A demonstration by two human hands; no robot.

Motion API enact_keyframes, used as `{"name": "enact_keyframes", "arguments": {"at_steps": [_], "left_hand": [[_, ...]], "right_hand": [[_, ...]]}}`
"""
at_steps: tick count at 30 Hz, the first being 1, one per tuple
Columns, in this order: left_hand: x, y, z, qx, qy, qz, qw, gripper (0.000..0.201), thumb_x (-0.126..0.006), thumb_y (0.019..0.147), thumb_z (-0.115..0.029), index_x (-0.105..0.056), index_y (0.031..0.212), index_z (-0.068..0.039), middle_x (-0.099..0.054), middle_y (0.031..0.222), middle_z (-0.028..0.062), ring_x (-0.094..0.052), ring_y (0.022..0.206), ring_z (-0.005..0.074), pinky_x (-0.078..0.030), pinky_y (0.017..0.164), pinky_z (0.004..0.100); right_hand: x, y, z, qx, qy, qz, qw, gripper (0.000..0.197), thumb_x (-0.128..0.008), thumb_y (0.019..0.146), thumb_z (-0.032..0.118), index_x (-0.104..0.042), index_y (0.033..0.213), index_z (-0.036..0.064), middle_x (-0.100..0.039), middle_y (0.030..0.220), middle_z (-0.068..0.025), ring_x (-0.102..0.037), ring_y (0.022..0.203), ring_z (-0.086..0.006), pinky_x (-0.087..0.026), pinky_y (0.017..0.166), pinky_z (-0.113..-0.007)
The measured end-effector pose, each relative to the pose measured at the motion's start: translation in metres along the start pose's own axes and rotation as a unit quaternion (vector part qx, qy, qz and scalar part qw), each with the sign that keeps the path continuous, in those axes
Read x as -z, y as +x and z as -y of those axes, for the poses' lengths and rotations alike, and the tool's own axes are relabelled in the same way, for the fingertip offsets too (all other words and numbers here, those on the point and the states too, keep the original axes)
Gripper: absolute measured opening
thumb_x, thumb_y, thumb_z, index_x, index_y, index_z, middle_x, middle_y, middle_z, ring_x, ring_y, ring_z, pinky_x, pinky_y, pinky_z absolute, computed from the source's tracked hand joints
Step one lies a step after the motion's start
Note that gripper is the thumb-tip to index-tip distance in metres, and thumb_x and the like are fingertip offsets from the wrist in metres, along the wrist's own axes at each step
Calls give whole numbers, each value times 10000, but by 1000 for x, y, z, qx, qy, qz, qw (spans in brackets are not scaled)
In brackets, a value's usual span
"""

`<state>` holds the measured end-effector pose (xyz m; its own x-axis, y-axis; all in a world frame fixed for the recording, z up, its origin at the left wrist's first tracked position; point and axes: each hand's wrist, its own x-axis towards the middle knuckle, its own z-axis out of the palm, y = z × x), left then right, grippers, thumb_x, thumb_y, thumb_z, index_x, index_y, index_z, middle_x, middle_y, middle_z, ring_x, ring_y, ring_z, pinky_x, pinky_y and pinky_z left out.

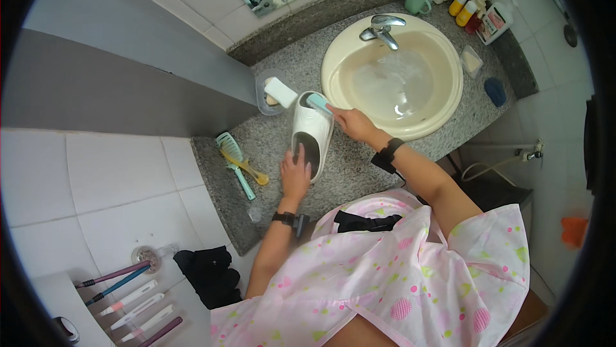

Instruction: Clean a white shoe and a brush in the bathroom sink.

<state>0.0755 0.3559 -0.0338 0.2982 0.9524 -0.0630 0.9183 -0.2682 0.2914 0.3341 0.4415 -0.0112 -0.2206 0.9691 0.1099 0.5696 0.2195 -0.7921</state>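
Rounded slipper on speckled stone meets a teal brush clamped in the right grip; left grip I cannot tell.

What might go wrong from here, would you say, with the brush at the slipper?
The white bar juts past the clear tub beside the slipper, so a stray stroke of the brush in the right hand might knock it. The slipper could also slide on the counter if the left hand, resting on it, eased off.

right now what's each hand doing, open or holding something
Left hand: fingers at the opening of the white slipper; whether it grips can't be told.
Right hand: closed, holding the light-blue brush.
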Motion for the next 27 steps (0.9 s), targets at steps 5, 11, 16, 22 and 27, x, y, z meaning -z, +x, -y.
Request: {"name": "enact_keyframes", "arguments": {"at_steps": [5,11,16,22,27], "left_hand": [[15,-1,-28,65,-15,46,997,893,-705,767,-428,-261,1483,-132,-312,1364,291,-301,1301,450,-249,1058,586],[-1,-7,-29,63,-15,4,998,1045,-795,654,-363,-215,1503,-179,-262,1377,327,-271,1293,490,-266,1040,583],[12,-16,-16,20,-67,29,997,1029,-812,626,-257,-263,1497,-235,-292,1378,285,-297,1280,481,-299,1022,564],[22,-26,-9,-78,-64,72,992,969,-811,612,-239,-352,1465,-260,-309,1393,228,-322,1281,435,-299,1043,513],[19,-27,-7,-71,-63,76,993,957,-809,627,-248,-350,1466,-261,-290,1409,233,-317,1277,446,-292,1049,516]], "right_hand": [[19,-23,8,-53,53,5,997,392,-499,949,175,-514,1336,111,-640,899,-242,-619,753,-395,-489,713,-415],[24,-54,12,-81,91,-11,993,409,-502,958,187,-494,1365,145,-628,844,-227,-578,659,-340,-480,694,-383],[34,-54,52,-84,28,96,991,446,-515,940,171,-472,1383,186,-633,828,-222,-607,683,-364,-491,683,-408],[13,-50,41,-70,-64,121,988,454,-511,918,164,-486,1369,205,-651,861,-218,-637,731,-393,-515,685,-457],[-1,-69,39,91,-34,56,994,444,-499,889,165,-532,1331,192,-664,880,-204,-654,746,-377,-523,687,-456]]}}
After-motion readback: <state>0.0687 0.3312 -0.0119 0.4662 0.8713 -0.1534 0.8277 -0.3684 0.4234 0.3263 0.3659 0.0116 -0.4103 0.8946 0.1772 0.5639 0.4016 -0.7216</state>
